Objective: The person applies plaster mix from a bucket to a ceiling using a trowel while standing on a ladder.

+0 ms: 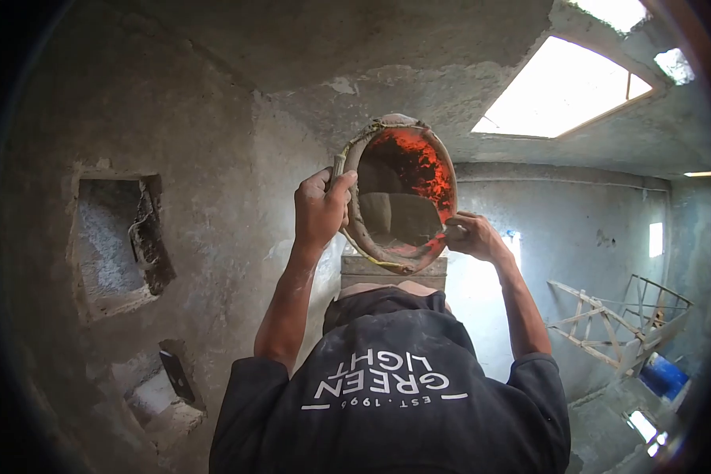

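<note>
A round mortar pan [407,207] is in front of me, its hollow side facing me. Red shows inside it, partly coated with grey cement, and a yellowish cord runs along its caked rim. My left hand [322,207] is closed on the left of the rim, at a short grey handle-like piece [339,167]. On the lower right side, my right hand [475,235] pinches the rim between thumb and fingers. Cement dust marks both hands. Behind the pan's lower edge is a grey board-like block [393,271].
A rough plastered wall [213,213] with two recesses stands on the left. A bright opening [561,87] is at upper right. Farther right are a pale trestle-like frame [608,324] and a blue container [663,377]. My dark shirt [395,379] fills the lower middle.
</note>
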Available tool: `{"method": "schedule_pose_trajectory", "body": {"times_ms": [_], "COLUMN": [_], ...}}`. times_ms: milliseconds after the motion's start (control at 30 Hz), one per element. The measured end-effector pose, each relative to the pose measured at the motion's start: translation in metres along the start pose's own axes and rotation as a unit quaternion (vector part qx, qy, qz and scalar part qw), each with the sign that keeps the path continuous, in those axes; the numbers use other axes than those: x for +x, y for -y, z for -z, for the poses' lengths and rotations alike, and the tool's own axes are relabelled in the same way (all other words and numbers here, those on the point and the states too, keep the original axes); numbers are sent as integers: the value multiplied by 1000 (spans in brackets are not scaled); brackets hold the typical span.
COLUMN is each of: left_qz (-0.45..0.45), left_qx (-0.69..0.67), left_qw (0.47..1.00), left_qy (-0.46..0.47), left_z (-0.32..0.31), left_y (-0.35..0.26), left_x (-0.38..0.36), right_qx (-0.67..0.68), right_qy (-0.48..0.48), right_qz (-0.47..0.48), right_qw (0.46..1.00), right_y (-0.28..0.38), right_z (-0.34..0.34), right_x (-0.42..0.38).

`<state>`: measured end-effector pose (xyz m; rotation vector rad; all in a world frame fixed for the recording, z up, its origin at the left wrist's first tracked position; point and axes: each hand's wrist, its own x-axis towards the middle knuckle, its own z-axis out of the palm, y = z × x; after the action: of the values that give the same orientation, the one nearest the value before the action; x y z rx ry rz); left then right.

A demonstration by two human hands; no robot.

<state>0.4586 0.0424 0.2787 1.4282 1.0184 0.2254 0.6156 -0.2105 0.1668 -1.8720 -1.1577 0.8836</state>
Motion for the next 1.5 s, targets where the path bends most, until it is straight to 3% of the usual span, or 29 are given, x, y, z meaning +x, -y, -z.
{"method": "schedule_pose_trajectory", "body": {"times_ms": [133,200,267,400,600,667,733,800,867,933,1100,1167,1200,1267,1400,1467,1500], "left_qz": [12,-17,-16,-17,-16,-18,-42,-50,-68,-86,-130,-133,-120,-126,-116,-110,-103], "left_qx": [-160,-172,-216,-290,-361,-402,-412,-431,-439,-450,-446,-441,-433,-429,-403,-392,-380], "left_qw": [986,984,974,951,926,906,899,889,885,878,873,874,880,883,901,907,913], "left_qy": [33,42,68,102,113,127,143,143,140,135,149,154,157,144,109,109,107], "left_z": [-29,-43,-54,-70,-88,-91,-90,-91,-89,-88,-85,-82,-79,-77,-66,-66,-64], "left_y": [-19,-29,-44,-71,-122,-139,-159,-180,-197,-211,-236,-240,-239,-236,-225,-216,-213], "left_x": [18,30,38,60,96,108,115,122,130,137,145,144,144,151,160,159,159], "right_qx": [-103,-164,-178,-147,-212,-115,-188,-162,-110,-217,-261,-24,-29,88,69,-20,-17], "right_qy": [-51,-72,-101,-129,-163,-152,-153,-172,-170,-168,-115,-42,-44,-143,-43,-170,-168], "right_qz": [-41,-25,-55,1,-1,-20,53,-53,-62,-54,49,50,59,-9,-17,15,18], "right_qw": [992,983,977,981,964,981,969,970,977,960,957,998,997,986,997,985,986], "right_y": [1,7,11,6,19,25,18,65,107,155,235,252,254,256,262,253,256], "right_z": [34,55,72,108,185,216,256,292,326,357,442,464,470,482,505,509,512], "right_x": [4,12,17,35,75,93,114,133,153,173,240,261,265,271,276,282,284]}}
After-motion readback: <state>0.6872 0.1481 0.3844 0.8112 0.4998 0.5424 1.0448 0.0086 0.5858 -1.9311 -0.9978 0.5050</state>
